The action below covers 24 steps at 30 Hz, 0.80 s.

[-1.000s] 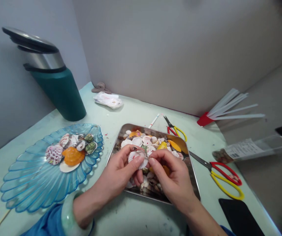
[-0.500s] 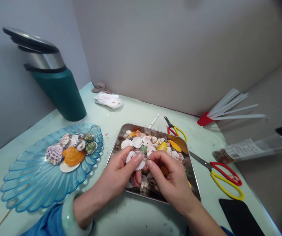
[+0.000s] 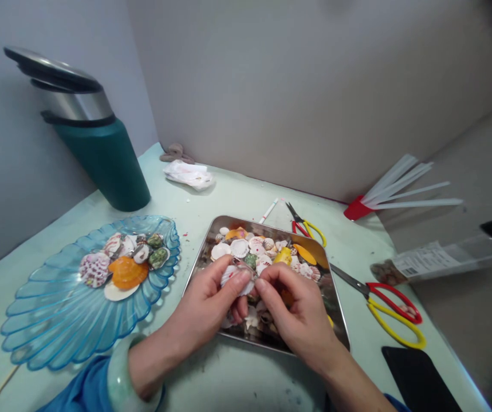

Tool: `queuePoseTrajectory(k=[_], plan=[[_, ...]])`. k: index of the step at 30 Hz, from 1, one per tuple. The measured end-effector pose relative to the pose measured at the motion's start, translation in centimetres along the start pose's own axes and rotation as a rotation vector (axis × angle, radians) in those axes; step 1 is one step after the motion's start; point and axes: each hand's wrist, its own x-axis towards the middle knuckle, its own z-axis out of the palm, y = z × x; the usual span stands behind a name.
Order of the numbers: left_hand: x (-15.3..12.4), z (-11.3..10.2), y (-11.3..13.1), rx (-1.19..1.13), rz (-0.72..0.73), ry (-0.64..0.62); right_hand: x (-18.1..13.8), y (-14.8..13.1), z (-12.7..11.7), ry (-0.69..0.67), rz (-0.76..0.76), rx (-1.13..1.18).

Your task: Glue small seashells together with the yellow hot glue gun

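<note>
My left hand (image 3: 211, 294) holds a white seashell (image 3: 233, 278) with reddish marks, the thumb pressed across its face. Close by on the right, the thumb and forefinger of my right hand (image 3: 291, 303) are pinched together at the shell's edge; what lies between those fingertips is too small to make out. Both hands are above a metal tray (image 3: 335, 297) filled with mixed shells, among them white scallops (image 3: 240, 248), a yellow shell (image 3: 283, 256) and a green one (image 3: 250, 261). My hands cover the tray's near middle.
To the left, a blue shell-shaped glass dish (image 3: 69, 326) bears several shells, with a green bottle (image 3: 108, 166) behind it. On the right are large scissors (image 3: 368, 290), small scissors (image 3: 303, 222), a dark flat object (image 3: 417, 377), a clear container (image 3: 435, 260) and glue sticks in a red cup (image 3: 357, 209).
The shell in my left hand has tilted slightly between the fingers. My hands otherwise stay in nearly the same place, and nothing else has moved.
</note>
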Motion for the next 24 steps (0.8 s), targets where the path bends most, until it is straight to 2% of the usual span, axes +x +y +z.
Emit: queuePoseTrajectory(k=[7, 14, 19, 24], plan=[[0.18, 0.11, 0.61, 0.003, -0.008, 0.010, 0.04, -0.02, -0.14, 0.030, -0.026, -0.025], [0.15, 0.09, 0.72, -0.006, -0.007, 0.089, 0.00, -0.03, 0.04, 0.039, -0.077, -0.063], [0.23, -0.04, 0.59, -0.135, -0.087, 0.100, -0.10, -0.08, 0.13, 0.026, -0.090, -0.095], [0.27, -0.04, 0.62, -0.191, -0.086, 0.088, -0.10, -0.02, 0.13, 0.020, -0.092, -0.091]])
